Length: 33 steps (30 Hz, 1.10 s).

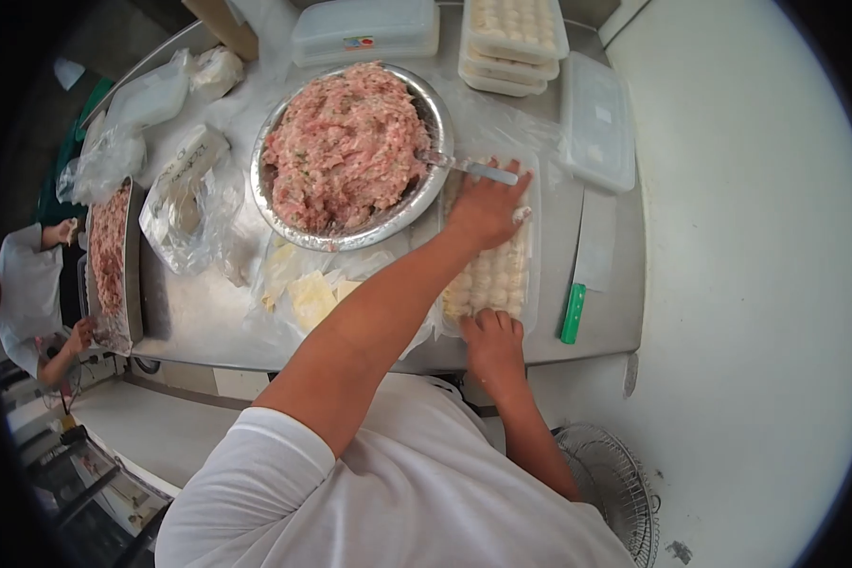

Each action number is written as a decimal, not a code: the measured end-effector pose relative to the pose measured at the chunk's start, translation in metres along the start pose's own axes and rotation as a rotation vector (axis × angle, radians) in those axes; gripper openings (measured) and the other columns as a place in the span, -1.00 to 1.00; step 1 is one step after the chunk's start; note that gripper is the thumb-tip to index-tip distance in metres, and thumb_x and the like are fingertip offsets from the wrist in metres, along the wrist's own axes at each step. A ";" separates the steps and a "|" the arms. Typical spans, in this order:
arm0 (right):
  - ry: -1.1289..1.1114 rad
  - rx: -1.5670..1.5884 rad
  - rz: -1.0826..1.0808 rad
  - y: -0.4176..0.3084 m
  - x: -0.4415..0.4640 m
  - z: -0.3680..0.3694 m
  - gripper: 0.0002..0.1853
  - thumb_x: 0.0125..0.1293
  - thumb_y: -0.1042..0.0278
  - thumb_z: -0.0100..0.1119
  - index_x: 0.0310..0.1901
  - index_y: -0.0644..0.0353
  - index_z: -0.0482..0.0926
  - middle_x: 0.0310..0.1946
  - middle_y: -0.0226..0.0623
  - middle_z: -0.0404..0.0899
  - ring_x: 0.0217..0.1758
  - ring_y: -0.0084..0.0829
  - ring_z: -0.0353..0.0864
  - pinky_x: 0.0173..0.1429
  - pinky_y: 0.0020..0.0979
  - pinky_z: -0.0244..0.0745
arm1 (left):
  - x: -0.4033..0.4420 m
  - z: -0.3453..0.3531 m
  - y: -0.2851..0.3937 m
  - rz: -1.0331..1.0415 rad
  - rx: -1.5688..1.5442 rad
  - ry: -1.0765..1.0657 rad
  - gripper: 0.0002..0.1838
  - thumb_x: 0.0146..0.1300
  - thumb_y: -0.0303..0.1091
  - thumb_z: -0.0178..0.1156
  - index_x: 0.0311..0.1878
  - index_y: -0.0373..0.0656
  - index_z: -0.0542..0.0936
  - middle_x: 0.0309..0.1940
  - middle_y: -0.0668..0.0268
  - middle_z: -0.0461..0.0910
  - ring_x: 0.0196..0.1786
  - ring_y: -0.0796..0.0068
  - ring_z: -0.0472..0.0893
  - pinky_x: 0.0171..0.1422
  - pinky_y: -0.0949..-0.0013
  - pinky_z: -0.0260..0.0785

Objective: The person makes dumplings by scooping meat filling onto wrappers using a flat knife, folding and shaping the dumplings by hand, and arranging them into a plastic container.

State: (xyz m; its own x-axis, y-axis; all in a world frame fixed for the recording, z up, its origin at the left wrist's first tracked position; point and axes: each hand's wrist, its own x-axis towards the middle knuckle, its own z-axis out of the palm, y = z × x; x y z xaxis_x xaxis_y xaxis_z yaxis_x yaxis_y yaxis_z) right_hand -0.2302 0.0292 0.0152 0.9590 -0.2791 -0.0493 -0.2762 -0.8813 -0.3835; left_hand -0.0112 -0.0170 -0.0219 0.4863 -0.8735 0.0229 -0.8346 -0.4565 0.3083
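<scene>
My left hand (488, 210) reaches across to the far end of a clear plastic tray (534, 256), its fingers spread over the food there. Whitish residue shows on its fingers. Pale wrapped dumplings (490, 279) lie in rows in the tray. At the tray's near end my right hand (494, 352) has its fingers curled down; whatever is under the fingertips is hidden. A metal bowl (267, 210) heaped with pink minced filling (346, 147) stands left of the tray. A flat metal spreader (473, 168) sticks out of the bowl over my left fingers.
Yellowish wrapper sheets (310, 299) lie on plastic near the bowl. A green-handled knife (573, 312) rests right of the tray. Stacked dumpling boxes (511, 47) and lidded containers (364, 30) stand behind. At far left, another person (28, 284) works beside a filling-loaded metal tray (133, 265).
</scene>
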 end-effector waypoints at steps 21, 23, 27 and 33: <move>0.043 0.117 -0.013 -0.009 0.030 -0.045 -0.66 0.09 0.30 0.44 -0.09 0.16 0.66 -0.08 -0.18 0.53 0.04 -0.09 0.50 0.16 -0.06 0.37 | -0.090 -0.058 -0.005 0.240 -0.424 0.116 -0.40 0.13 -0.27 0.39 0.28 -0.11 0.53 0.41 0.06 0.38 0.53 -0.08 0.26 0.55 -0.13 0.15; 0.185 0.127 -0.111 -0.016 0.050 -0.072 -0.61 0.07 0.30 0.47 -0.06 0.22 0.65 -0.02 -0.11 0.54 0.07 -0.04 0.52 0.15 -0.04 0.42 | -0.148 -0.071 -0.028 0.227 -0.449 0.192 -0.43 0.00 -0.35 0.44 0.17 -0.13 0.59 0.29 0.09 0.48 0.44 -0.06 0.36 0.50 -0.03 0.23; 0.472 -0.280 -0.364 -0.030 0.138 -0.102 -0.71 0.19 0.39 0.30 -0.05 0.24 0.65 -0.01 -0.05 0.55 0.10 -0.02 0.54 0.20 -0.04 0.45 | -0.231 -0.076 -0.074 0.059 -0.413 0.247 -0.47 -0.14 -0.42 0.47 0.02 -0.14 0.63 0.12 0.16 0.57 0.28 0.04 0.47 0.39 0.09 0.36; 0.055 -0.555 -0.287 -0.021 0.211 -0.086 -0.85 0.28 0.45 0.07 -0.22 0.23 0.64 -0.19 -0.13 0.59 -0.11 -0.08 0.67 0.02 -0.08 0.56 | -0.263 -0.054 -0.082 0.056 -0.275 0.143 -0.63 -0.09 -0.37 0.48 -0.13 -0.12 0.68 0.11 0.15 0.60 0.22 0.06 0.52 0.38 0.11 0.37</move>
State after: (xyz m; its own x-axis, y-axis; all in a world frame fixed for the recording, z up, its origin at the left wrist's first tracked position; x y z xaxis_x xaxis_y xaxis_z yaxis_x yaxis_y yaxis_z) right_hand -0.0278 -0.0438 0.0920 0.9992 -0.0081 0.0383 -0.0142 -0.9867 0.1620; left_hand -0.0567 0.2587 -0.0016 0.4897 -0.8542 0.1748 -0.7691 -0.3287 0.5482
